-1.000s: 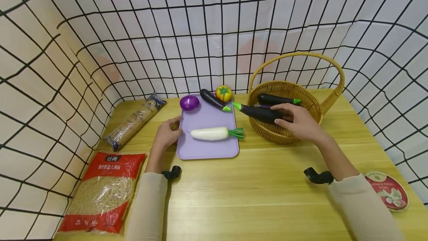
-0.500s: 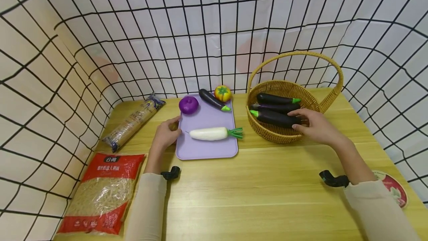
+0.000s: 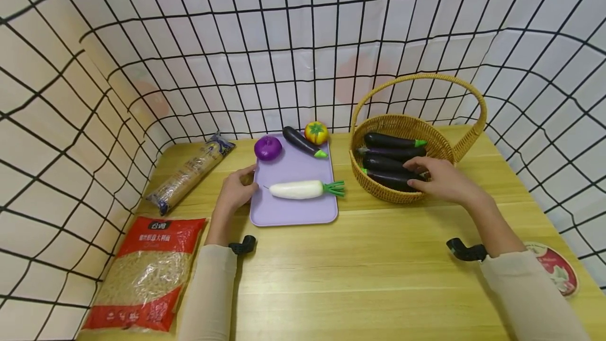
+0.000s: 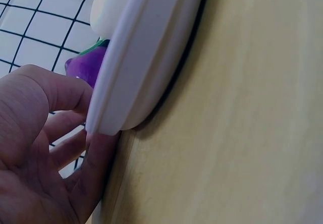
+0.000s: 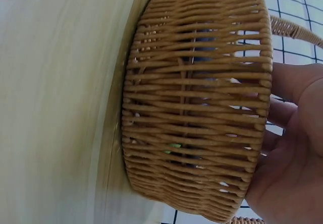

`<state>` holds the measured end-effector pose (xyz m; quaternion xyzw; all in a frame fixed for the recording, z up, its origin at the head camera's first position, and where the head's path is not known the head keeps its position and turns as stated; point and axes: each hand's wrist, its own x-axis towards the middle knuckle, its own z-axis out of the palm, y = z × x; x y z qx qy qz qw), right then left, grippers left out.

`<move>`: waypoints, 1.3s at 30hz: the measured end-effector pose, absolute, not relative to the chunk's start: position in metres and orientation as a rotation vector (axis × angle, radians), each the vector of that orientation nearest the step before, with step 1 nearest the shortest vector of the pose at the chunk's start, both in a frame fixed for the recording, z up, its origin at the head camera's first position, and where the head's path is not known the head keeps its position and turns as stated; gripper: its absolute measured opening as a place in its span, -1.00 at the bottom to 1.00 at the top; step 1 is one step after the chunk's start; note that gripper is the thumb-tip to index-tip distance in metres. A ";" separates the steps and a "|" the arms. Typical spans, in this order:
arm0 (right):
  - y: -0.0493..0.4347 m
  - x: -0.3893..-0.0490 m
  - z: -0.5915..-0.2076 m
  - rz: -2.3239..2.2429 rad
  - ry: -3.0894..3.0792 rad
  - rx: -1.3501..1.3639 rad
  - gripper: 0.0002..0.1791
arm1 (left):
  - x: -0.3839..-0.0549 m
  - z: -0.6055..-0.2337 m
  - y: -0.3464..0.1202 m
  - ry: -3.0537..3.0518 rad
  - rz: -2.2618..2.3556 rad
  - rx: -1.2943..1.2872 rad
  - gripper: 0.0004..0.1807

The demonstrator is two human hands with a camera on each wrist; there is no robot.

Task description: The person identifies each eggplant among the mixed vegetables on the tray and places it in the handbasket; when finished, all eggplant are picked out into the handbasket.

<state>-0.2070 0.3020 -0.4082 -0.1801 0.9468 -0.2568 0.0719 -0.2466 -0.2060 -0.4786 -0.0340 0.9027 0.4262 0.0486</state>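
My left hand (image 3: 236, 188) holds the left edge of a lilac tray (image 3: 293, 214); the left wrist view has the thumb bent over the rim (image 4: 113, 67). On the tray lie a white radish (image 3: 298, 189) with green leaves, a purple onion (image 3: 268, 148) and a small eggplant (image 3: 303, 142). My right hand (image 3: 437, 178) reaches over the front right rim of a wicker basket (image 3: 379, 191) and grips the right end of the frontmost eggplant (image 3: 390, 179). Several more dark eggplants (image 3: 393, 140) lie behind it. In the right wrist view the basket wall (image 5: 197, 98) hides the fingertips.
A yellow-red tomato (image 3: 316, 132) sits at the tray's far right corner. A noodle packet (image 3: 191, 172) and a red pasta bag (image 3: 144, 272) lie left. The basket's tall handle (image 3: 421, 77) arches up. A round red tin (image 3: 558, 270) is partly behind the right sleeve.
My right hand has carried the eggplant from above the basket's left rim rightward and down into its front part, alongside the others. The left hand stays on the tray.
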 end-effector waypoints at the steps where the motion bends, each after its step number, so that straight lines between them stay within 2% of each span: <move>1: 0.301 -0.206 -0.408 -0.790 2.847 -0.540 -0.49 | -0.247 -0.479 -0.206 2.752 1.301 -0.101 -0.28; 9: 0.280 -0.204 -0.402 -1.008 2.881 -0.482 -0.46 | -0.246 -0.480 -0.205 2.755 1.304 -0.099 -0.28; 15: 0.245 -0.210 -0.401 -1.260 2.834 -0.459 -0.52 | -0.246 -0.480 -0.206 2.754 1.312 -0.110 -0.29; 21: 0.208 -0.220 -0.402 -1.438 2.722 -0.523 -0.49 | -0.247 -0.481 -0.207 2.755 1.304 -0.103 -0.28; 29: 0.160 -0.240 -0.413 -1.491 2.577 -0.510 -0.49 | -0.248 -0.480 -0.207 2.767 1.287 -0.100 -0.27; 39: 0.123 -0.261 -0.424 -1.516 2.568 -0.404 -0.39 | -0.248 -0.480 -0.207 2.766 1.283 -0.093 -0.28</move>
